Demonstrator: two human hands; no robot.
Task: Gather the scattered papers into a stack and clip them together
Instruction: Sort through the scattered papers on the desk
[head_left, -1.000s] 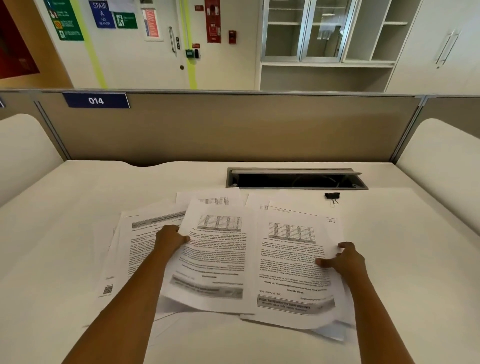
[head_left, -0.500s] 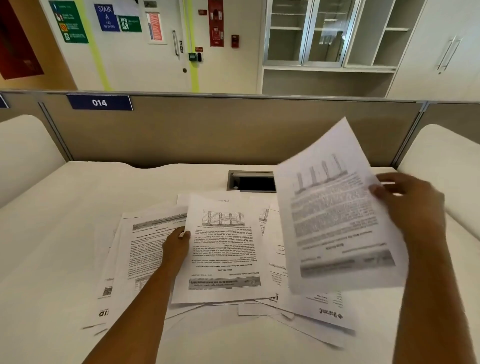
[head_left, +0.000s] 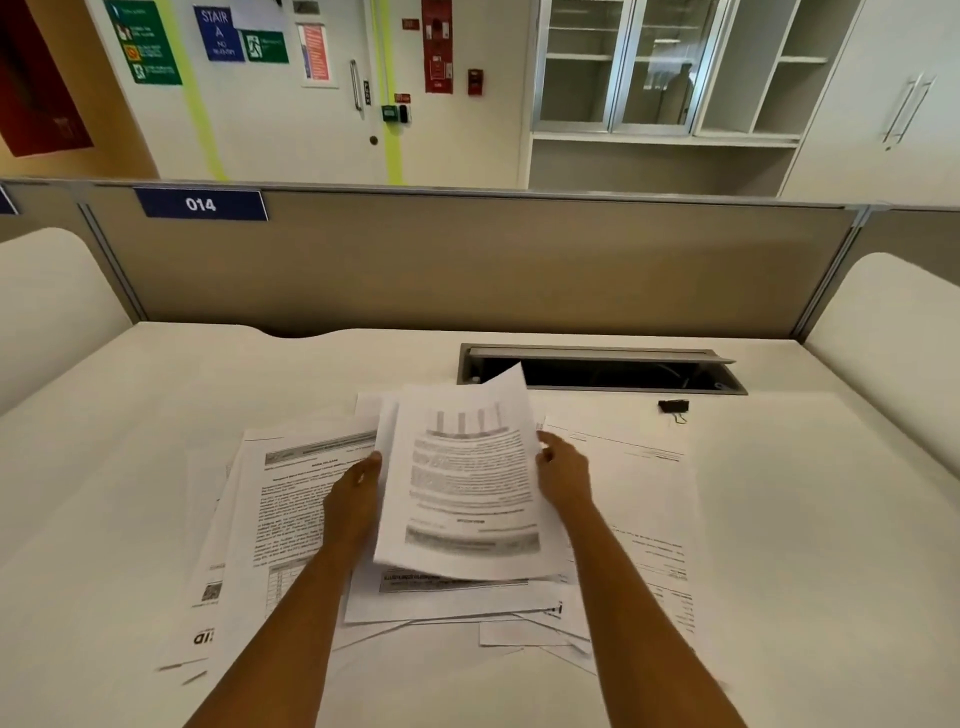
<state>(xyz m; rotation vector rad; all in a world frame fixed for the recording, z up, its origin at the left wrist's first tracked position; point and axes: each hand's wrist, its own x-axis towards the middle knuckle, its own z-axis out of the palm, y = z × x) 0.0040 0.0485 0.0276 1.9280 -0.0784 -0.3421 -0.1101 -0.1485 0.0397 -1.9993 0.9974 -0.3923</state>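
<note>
Left grip (head_left: 358, 493) and right grip (head_left: 563, 475) each clasp a side edge of a printed sheet (head_left: 467, 483), which is raised between them over the scattered papers (head_left: 291, 499) on the white table (head_left: 104, 467). Left fingertips hidden behind the sheet; print blurred — unreadable. Black binder clip (head_left: 674, 406) lies well apart, far right, near the dark cable hatch (head_left: 597, 374). Paper thin, top corner curling.

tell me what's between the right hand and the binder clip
Head view: only a flat white sheet on the desk lies between the right hand and the binder clip.
</note>
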